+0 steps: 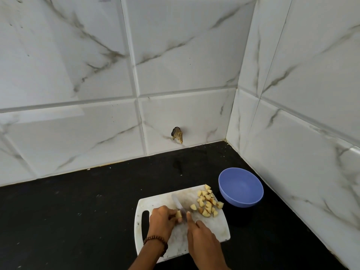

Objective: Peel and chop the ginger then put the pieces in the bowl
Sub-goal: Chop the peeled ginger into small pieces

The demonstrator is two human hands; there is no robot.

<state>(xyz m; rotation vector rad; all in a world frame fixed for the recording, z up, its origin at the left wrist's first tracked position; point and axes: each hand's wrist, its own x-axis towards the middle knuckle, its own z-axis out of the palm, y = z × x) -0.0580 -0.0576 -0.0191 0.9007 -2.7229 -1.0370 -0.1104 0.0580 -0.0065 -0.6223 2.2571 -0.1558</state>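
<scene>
Risk of a nicked fingertip: left hand (161, 219) pinching the last ginger stub (178, 214) tight against the knife (180, 206), with little left to hold. Could also roll under the blade and flick a bit off the board (221, 229). Fingers of right hand (202, 237) curled round the knife handle, forefinger laid along the spine. Chopped pieces (206, 201) heaped just beyond the right hand; bowl (241, 187) farther out to its right, seemingly empty.
</scene>
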